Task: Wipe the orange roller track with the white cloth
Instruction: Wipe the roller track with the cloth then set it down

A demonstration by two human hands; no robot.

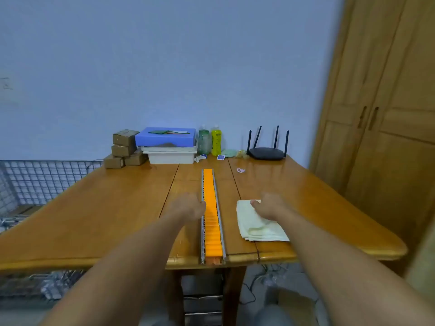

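A long orange roller track [211, 215] in a metal frame lies on a wooden table [94, 208], running from the near edge, where its end juts slightly over, straight toward the far side. The left hand [188, 207] rests against the left rail of the track about halfway along, fingers curled toward the rail; whether it actually grips the rail cannot be told. Just right of the track, apart from it, a folded white cloth [256, 225] lies flat on the table near the near edge. The right hand [268, 205] sits on the far part of the cloth, fingers bent down onto it, though a firm grasp cannot be confirmed. At the far side of the table stand stacked cardboard boxes [123, 149], a blue box [166, 137] on white trays, a green bottle [203, 142] and a yellow bottle [216, 141] side by side, and a black router [267, 152] with four antennas. A wire basket [35, 182] sits left of the table, and a wooden wardrobe [381, 114] stands at the right.
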